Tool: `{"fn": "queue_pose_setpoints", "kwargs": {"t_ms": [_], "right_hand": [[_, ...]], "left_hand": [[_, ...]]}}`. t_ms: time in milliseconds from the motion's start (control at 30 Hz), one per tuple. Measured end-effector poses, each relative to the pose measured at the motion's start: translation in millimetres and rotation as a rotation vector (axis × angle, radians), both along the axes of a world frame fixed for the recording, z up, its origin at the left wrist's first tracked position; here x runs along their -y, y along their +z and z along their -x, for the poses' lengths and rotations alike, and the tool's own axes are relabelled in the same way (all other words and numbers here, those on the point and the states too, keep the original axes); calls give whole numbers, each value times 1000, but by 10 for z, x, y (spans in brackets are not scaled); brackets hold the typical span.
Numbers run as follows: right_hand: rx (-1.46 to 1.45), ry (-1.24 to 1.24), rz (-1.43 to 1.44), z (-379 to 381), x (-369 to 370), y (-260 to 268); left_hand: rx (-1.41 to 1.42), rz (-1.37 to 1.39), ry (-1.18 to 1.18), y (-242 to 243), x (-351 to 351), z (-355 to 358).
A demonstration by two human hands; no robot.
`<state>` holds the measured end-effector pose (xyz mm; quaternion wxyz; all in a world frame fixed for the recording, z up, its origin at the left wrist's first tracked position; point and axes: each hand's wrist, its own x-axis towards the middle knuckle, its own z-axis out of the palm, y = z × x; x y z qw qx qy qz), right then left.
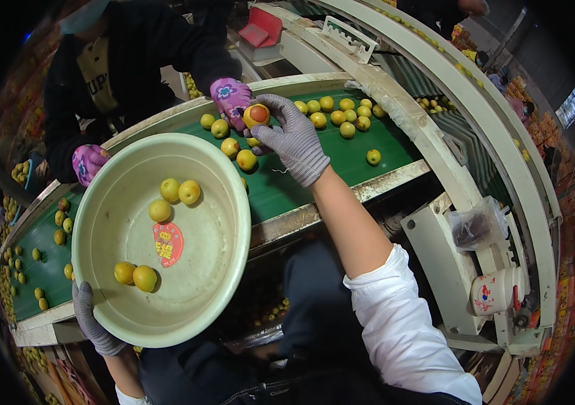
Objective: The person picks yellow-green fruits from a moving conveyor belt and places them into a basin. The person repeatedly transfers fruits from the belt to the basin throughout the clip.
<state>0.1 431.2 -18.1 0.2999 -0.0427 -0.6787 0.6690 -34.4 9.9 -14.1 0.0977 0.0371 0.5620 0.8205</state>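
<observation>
My left hand (94, 324), in a grey striped knit glove, grips the near left side of a large pale-green plastic basin (206, 283). Inside lie several yellow round fruits (158, 210), which look like jujubes, around a red sticker with writing. The basin rests tilted over my side of the green conveyor belt (287, 187). My right hand (287, 136), gloved alike, holds up one yellow fruit (256, 116) with a large reddish-brown patch, above the belt. More fruit (246, 159) lies on the belt just below that hand, partly hidden by it.
Across the belt, a masked co-worker's flowered pink glove (229, 98) is close beside my right hand; their other glove (87, 162) is at the basin's far rim. Loose fruit (346, 117) lies along the belt. A curved machine frame (434, 121) and a white mug (495, 293) stand at right.
</observation>
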Motion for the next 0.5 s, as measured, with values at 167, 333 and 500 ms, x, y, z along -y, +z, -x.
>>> {"fn": "queue_pose_setpoints", "kwargs": {"t_ms": [167,333,500], "right_hand": [[-55,56,479,-111,46,64],[-217,-86,515,-132,387,213],[-631,-128,-253,-302,1772,800]], "left_hand": [[-7,-44,5,-21,-56,25],[-31,-44,6,-104,49,66],[30,-55,-55,-64,-18,52]]}}
